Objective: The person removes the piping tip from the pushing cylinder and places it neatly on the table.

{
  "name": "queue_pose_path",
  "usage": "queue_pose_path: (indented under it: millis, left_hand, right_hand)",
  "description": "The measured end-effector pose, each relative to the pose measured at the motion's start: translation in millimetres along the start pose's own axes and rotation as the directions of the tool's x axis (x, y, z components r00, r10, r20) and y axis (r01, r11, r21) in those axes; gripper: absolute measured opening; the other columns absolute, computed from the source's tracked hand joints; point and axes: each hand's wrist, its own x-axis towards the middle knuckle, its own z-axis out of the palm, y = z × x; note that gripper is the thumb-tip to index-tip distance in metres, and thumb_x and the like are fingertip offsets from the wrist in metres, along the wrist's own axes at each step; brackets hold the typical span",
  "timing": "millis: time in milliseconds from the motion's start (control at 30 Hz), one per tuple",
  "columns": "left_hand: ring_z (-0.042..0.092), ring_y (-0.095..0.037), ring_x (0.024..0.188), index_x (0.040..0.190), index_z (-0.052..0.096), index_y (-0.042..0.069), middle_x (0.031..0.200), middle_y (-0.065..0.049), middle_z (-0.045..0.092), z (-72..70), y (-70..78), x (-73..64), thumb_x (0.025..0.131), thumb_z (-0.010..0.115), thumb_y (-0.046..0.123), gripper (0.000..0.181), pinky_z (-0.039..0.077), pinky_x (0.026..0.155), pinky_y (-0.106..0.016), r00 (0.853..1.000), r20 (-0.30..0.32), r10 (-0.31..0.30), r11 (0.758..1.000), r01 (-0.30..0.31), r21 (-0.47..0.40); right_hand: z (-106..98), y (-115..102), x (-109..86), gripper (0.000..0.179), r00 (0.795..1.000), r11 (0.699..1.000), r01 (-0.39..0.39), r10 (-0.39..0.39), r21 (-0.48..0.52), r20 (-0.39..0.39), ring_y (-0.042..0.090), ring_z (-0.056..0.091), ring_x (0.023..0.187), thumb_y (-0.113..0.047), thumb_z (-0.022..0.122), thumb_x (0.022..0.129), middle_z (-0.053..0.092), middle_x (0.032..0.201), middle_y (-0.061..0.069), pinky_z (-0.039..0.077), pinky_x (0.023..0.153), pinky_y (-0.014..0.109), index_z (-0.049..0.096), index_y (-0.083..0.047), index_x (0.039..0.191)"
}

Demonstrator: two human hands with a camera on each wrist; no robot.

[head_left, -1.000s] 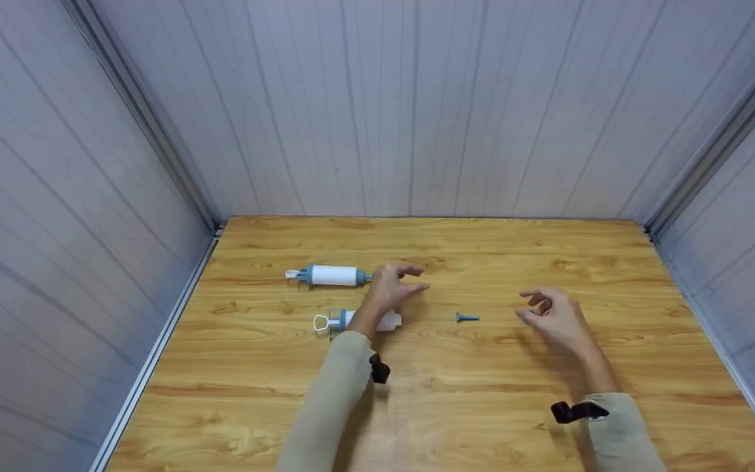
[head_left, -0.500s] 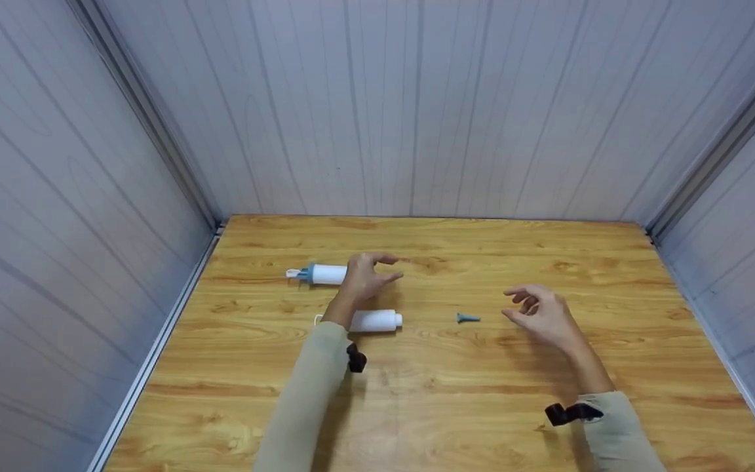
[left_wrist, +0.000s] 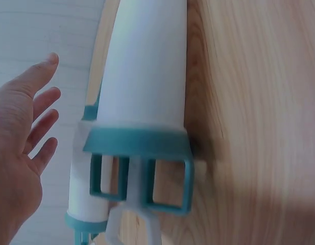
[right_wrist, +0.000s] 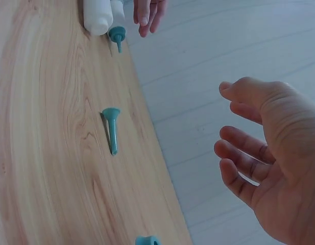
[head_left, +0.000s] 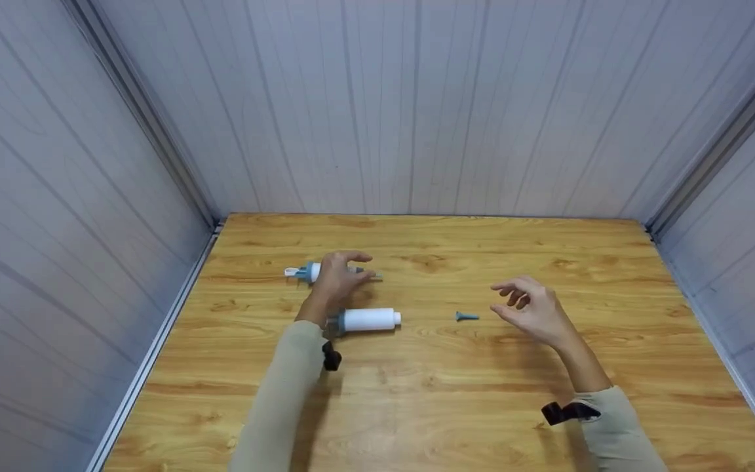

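Two large white syringes with teal collars, finger loops and pull rings lie on the wooden table. The far syringe (head_left: 315,272) is partly covered in the head view by my left hand (head_left: 337,278), whose thumb and fingers are spread apart above it. The near syringe (head_left: 371,319) lies in front of it, its bare white neck pointing right; its loops fill the lower part of the left wrist view. A small teal nozzle (head_left: 467,316) rests to the right of the near syringe. My right hand (head_left: 533,311) hovers just right of the nozzle, fingers loosely bent, holding nothing.
A second small teal piece (right_wrist: 147,240) shows at the bottom edge of the right wrist view. Pale panel walls (head_left: 377,118) enclose the table (head_left: 430,393) at the back and both sides.
My left hand has moved left, from beyond the syringes' right ends to over the far syringe. My right hand has shifted slightly left toward the nozzle. The syringes and nozzle have stayed put.
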Motion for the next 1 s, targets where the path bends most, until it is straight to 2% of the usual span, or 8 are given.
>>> queue_pose_path:
  millis: [167, 300, 467, 667, 833, 867, 900, 1000]
  left_hand:
    - [0.058, -0.039, 0.155, 0.14, 0.079, 0.009, 0.155, -0.014, 0.072, -7.2, -13.3, -4.9, 0.102, 0.086, 0.023, 0.041, 0.05, 0.127, -0.059, 1.0, 0.02, -0.005, 1.0, 0.005, 0.023]
    - [0.056, -0.041, 0.156, 0.138, 0.081, 0.009, 0.154, -0.015, 0.073, -12.2, -22.4, -6.8, 0.099, 0.089, 0.026, 0.043, 0.046, 0.13, -0.062, 1.0, -0.012, 0.018, 0.997, -0.017, 0.071]
    - [0.051, -0.043, 0.16, 0.139, 0.08, 0.011, 0.158, -0.015, 0.07, -19.6, -31.7, -10.3, 0.098, 0.089, 0.026, 0.045, 0.041, 0.132, -0.066, 0.999, -0.041, 0.025, 0.989, -0.019, 0.148]
    - [0.051, -0.044, 0.161, 0.141, 0.079, 0.011, 0.161, -0.016, 0.067, -26.4, -39.5, -11.2, 0.096, 0.092, 0.029, 0.05, 0.037, 0.135, -0.066, 0.998, -0.053, 0.044, 0.977, -0.032, 0.211]
    - [0.052, -0.045, 0.159, 0.146, 0.076, 0.011, 0.159, -0.018, 0.069, -28.4, -45.2, -12.2, 0.097, 0.091, 0.028, 0.054, 0.033, 0.134, -0.069, 0.996, -0.045, 0.071, 0.968, -0.058, 0.245]
    - [0.053, -0.045, 0.158, 0.147, 0.075, 0.011, 0.158, -0.018, 0.069, -28.5, -46.9, -12.9, 0.097, 0.091, 0.027, 0.055, 0.033, 0.133, -0.07, 0.997, -0.044, 0.069, 0.968, -0.056, 0.244]
    - [0.054, -0.041, 0.157, 0.148, 0.074, 0.013, 0.157, -0.015, 0.071, -27.4, -58.1, -11.0, 0.097, 0.091, 0.032, 0.057, 0.034, 0.133, -0.067, 0.995, -0.047, 0.086, 0.969, -0.073, 0.236]
    - [0.054, -0.041, 0.155, 0.15, 0.073, 0.014, 0.156, -0.015, 0.071, -27.3, -64.2, -12.9, 0.095, 0.093, 0.029, 0.061, 0.036, 0.131, -0.068, 0.997, -0.053, 0.063, 0.974, -0.05, 0.221]
  right_hand:
    - [3.2, -2.2, 0.8, 0.035, 0.997, 0.998, 0.068, -0.068, 0.005, -0.031, 0.016, 0.072, 0.093, -0.004, 0.091, 0.093, 0.08, 0.113, 0.004, 0.062, 0.08, 0.031, 0.083, -0.014, 0.125]
    - [6.2, -3.3, 2.4, 0.041, 0.993, 0.994, 0.11, -0.11, 0.006, -0.046, 0.02, 0.074, 0.101, -0.003, 0.092, 0.091, 0.081, 0.122, 0.006, 0.064, 0.081, 0.037, 0.082, -0.013, 0.13]
    - [9.5, -4.8, 4.0, 0.05, 0.985, 0.986, 0.167, -0.166, 0.012, -0.049, 0.031, 0.074, 0.116, -0.001, 0.092, 0.089, 0.08, 0.135, 0.011, 0.065, 0.085, 0.04, 0.078, -0.008, 0.137]
    - [10.2, -5.5, 4.4, 0.057, 0.982, 0.982, 0.185, -0.184, 0.022, -0.042, 0.016, 0.069, 0.137, 0.0, 0.093, 0.088, 0.075, 0.148, 0.012, 0.063, 0.093, 0.035, 0.074, -0.005, 0.142]
    - [10.0, -5.1, 3.0, 0.065, 0.984, 0.983, 0.177, -0.175, 0.053, -0.035, 0.002, 0.06, 0.145, 0.0, 0.092, 0.088, 0.072, 0.152, 0.018, 0.059, 0.099, 0.033, 0.071, -0.008, 0.149]
    - [10.0, -5.2, 2.7, 0.067, 0.984, 0.983, 0.175, -0.173, 0.058, -0.035, 0.002, 0.059, 0.146, -0.001, 0.092, 0.088, 0.071, 0.153, 0.018, 0.059, 0.1, 0.033, 0.07, -0.009, 0.15]
    - [10.2, -5.2, 2.5, 0.068, 0.984, 0.983, 0.174, -0.172, 0.063, -0.035, 0.002, 0.06, 0.146, -0.001, 0.092, 0.088, 0.071, 0.154, 0.018, 0.059, 0.1, 0.034, 0.069, -0.01, 0.152]
    - [10.2, -5.0, 1.9, 0.073, 0.984, 0.982, 0.177, -0.174, 0.068, -0.041, 0.01, 0.062, 0.147, -0.002, 0.093, 0.087, 0.07, 0.157, 0.014, 0.059, 0.102, 0.036, 0.067, -0.009, 0.154]
